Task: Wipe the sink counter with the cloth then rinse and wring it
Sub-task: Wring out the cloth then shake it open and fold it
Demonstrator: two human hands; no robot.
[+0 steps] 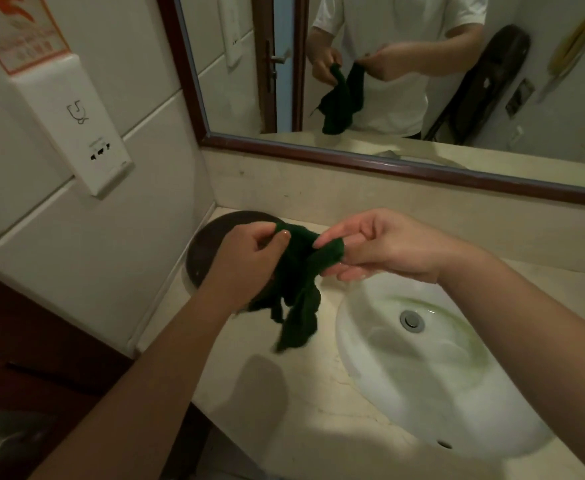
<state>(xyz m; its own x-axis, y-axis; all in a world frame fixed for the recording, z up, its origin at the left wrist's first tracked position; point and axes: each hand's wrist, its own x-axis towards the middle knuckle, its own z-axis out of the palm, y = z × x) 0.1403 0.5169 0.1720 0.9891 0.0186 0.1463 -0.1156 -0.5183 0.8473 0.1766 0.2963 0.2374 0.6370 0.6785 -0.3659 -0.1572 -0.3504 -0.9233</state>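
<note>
A dark green cloth (298, 292) hangs in the air over the beige stone counter (318, 403), just left of the white oval sink basin (422, 368). My left hand (246, 261) pinches the cloth's upper left edge between thumb and fingers. My right hand (384, 247) holds its upper right corner with the fingertips. The cloth droops in bunched folds between and below both hands. The sink's metal drain (412, 320) is visible; no tap shows.
A round dark brown dish (204, 251) lies on the counter's back left corner, partly behind my left hand. A wood-framed mirror (422, 157) runs along the back wall. A white socket panel (90, 147) sits on the tiled left wall.
</note>
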